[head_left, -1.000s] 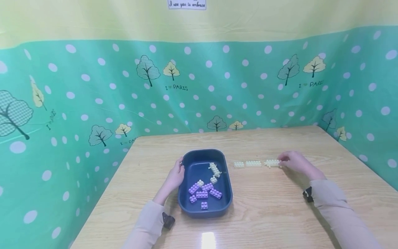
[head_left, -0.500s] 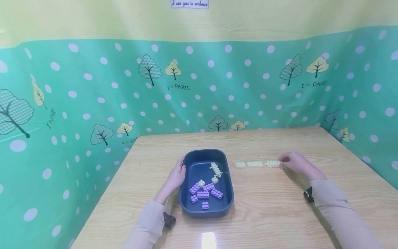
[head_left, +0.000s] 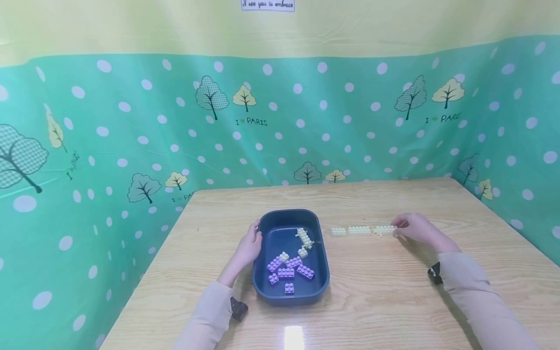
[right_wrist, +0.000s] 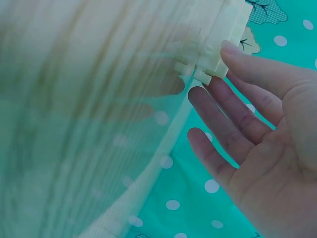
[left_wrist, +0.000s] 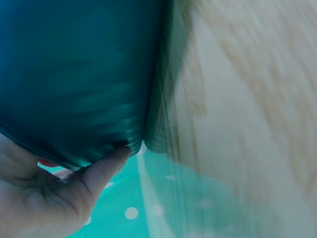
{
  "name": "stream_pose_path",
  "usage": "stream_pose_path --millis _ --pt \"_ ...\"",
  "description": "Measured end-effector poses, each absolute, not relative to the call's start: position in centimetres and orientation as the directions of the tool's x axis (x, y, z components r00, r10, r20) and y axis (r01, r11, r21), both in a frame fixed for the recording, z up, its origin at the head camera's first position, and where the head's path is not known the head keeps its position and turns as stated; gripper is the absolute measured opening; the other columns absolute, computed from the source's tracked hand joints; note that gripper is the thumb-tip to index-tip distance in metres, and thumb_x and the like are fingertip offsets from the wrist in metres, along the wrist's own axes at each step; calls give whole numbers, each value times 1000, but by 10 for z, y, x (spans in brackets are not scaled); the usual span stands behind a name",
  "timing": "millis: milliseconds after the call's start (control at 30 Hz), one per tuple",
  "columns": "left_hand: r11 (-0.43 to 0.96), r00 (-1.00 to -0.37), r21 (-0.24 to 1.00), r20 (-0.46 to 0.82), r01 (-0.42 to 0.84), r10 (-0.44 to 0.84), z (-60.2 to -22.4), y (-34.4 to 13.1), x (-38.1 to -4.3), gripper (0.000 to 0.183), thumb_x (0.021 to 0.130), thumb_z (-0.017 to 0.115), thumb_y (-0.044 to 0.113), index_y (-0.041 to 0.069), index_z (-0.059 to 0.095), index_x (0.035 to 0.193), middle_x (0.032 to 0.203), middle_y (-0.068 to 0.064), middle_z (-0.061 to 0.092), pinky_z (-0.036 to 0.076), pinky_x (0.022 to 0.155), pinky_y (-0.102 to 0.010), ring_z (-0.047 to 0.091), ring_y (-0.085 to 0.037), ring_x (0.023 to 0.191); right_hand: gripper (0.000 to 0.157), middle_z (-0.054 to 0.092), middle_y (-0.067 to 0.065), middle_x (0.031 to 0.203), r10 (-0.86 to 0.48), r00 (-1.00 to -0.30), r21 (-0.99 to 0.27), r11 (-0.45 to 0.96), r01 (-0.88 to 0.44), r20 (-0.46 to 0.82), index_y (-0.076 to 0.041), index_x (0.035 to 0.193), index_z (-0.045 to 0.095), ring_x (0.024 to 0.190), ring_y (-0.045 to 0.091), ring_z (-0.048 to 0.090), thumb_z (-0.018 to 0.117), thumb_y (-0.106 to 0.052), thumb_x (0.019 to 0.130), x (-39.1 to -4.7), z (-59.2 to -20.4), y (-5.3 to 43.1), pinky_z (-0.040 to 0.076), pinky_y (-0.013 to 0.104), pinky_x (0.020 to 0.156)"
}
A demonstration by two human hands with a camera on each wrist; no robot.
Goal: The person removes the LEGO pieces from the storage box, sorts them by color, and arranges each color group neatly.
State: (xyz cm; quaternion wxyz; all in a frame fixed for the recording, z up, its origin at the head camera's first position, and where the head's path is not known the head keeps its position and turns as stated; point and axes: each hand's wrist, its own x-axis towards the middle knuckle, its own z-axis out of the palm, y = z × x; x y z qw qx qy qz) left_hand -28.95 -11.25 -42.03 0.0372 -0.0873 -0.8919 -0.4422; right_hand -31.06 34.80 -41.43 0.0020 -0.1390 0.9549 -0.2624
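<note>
My left hand (head_left: 250, 244) grips the left rim of a dark blue tray (head_left: 274, 238), its thumb (left_wrist: 105, 171) along the outer wall in the left wrist view. Over on the right of the table, my right hand (head_left: 417, 227) pinches the right end of a cream building brick piece (head_left: 383, 229) between thumb and fingers. Small pegs stick out at that end in the right wrist view, where the ring and little fingers stay loose. To its left lie a long cream brick (head_left: 358, 230) and a shorter cream brick (head_left: 338, 231), forming one row with it.
Inside the tray are several purple bricks (head_left: 286, 273), a cream brick piece with side pegs (head_left: 304, 238) and small cream bricks (head_left: 303, 253). The wooden table (head_left: 376, 282) ends at a green dotted curtain (head_left: 245, 150) behind and on both sides.
The head view has shifted very slightly. Both hands keep their places, the left at the tray and the right at the end of the cream brick row.
</note>
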Motion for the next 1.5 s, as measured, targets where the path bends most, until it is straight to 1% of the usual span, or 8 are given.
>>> stream_pose_path --millis 100,267,467,633,767,1033,1333,1500 --pt "594 -981 781 146 192 125 -420 -112 -289 47 99 32 9 -8 27 142 143 -30 35 35 105 -56 40 -45 128 33 68 19 94 -256 -966 -517 821 -243 49 8 108 62 87 30 64 66 -14 84 -309 -413 348 54 44 77" --pt "591 -981 783 149 194 126 -418 -112 -289 47 99 32 8 -8 27 142 144 -29 33 33 107 -55 37 -46 129 39 63 24 109 -209 -977 -535 822 -195 35 5 119 57 98 37 59 61 -18 89 -304 -410 349 50 52 83" --pt "582 -983 793 140 184 119 -418 -111 -290 47 99 33 9 -8 26 143 145 -29 33 33 107 -56 37 -45 129 38 57 28 118 -181 -973 -530 817 -228 140 3 123 56 109 44 52 55 -20 94 -299 -400 343 42 61 90" --pt "588 -983 788 138 184 122 -419 -112 -291 47 99 32 9 -8 26 143 144 -29 34 33 107 -56 37 -46 129 31 62 26 112 -228 -920 -451 818 -358 318 4 115 61 103 43 56 60 -15 91 -303 -392 327 44 60 88" --pt "582 -984 794 130 175 119 -419 -113 -291 47 99 32 9 -7 26 143 145 -29 33 32 107 -56 36 -45 130 30 64 23 110 -247 -889 -426 807 -409 387 2 113 63 101 40 58 62 -16 89 -305 -387 309 47 57 86" --pt "581 -985 796 119 168 122 -421 -113 -292 47 100 31 10 -7 26 143 145 -28 33 33 107 -55 36 -44 130 33 64 19 115 -297 -874 -436 776 -456 385 -4 116 63 110 37 57 64 -22 89 -308 -374 266 43 56 96" --pt "579 -983 795 140 183 119 -420 -114 -290 47 99 32 10 -7 27 143 146 -27 34 33 108 -54 37 -44 130 35 66 15 113 -373 -840 -439 727 -528 393 -5 117 64 107 33 60 65 -25 87 -314 -369 223 47 51 95" --pt "583 -982 790 146 189 119 -420 -113 -291 46 99 33 10 -7 29 142 139 -31 41 39 103 -53 44 -44 125 36 67 12 112 -419 -824 -440 702 -561 382 -6 117 64 105 30 62 66 -26 87 -313 -367 200 48 50 94"
